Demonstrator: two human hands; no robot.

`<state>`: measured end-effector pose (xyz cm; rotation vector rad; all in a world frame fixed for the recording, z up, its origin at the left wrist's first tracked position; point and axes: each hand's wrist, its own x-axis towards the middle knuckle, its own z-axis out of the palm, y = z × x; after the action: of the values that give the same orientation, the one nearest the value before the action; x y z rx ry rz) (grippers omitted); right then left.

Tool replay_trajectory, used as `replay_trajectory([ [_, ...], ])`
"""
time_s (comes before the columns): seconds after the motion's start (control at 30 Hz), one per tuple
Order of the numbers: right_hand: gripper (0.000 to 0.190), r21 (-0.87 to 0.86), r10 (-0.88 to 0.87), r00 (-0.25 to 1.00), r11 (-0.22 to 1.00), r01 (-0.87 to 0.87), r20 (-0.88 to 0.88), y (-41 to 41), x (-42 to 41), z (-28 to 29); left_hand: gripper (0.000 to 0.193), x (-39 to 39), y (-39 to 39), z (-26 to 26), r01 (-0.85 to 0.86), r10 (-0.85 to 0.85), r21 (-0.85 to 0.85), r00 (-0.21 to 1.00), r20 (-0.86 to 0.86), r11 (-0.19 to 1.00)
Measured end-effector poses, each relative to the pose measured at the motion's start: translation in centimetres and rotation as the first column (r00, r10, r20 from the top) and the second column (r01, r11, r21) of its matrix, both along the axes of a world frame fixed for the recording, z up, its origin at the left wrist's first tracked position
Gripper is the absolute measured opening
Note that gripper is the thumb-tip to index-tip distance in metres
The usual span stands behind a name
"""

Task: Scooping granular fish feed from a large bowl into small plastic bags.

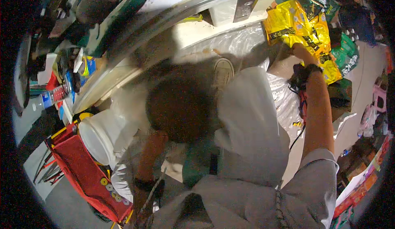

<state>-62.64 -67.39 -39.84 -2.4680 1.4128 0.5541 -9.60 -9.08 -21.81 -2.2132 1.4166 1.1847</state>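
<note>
My right hand (302, 52) reaches forward to the lower edge of several shiny yellow printed bags (291, 22). Its fingers curl against them, but whether they grip one is hidden. A dark band with a cable circles that wrist. Down in shadow, my left hand (158, 140) is at the near rim of a dark brown round object (182, 111) between my legs. Blur hides its fingers and what they hold. Beyond my knees runs a white table (228, 0) with a clear rim; small brown bits are scattered on it.
A red fabric bag (83, 164) and a white lidded bucket (95, 139) stand at my left. Green bags (345, 56) lie beside the yellow ones. Clear plastic sheeting (285, 101) covers the floor by my right leg. A plastic bottle (51, 97) lies among clutter at far left.
</note>
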Motion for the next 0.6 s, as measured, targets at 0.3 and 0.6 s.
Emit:
replay_trajectory([
  [0.3, 0.02, -0.127, 0.071, 0.96, 0.986, -0.109, -0.271, 17.4, 7.4, 12.8, 0.023, -0.7, 2.2, 1.8, 0.023, -0.023, -0.072, 1.0, 0.007, 0.997],
  [0.6, 0.018, -0.325, -0.061, 0.995, 0.942, 0.084, 0.079, 24.3, 2.3, 8.7, 0.023, -1.8, 3.8, 2.6, 0.083, -0.086, -0.14, 0.996, -0.018, 0.987],
])
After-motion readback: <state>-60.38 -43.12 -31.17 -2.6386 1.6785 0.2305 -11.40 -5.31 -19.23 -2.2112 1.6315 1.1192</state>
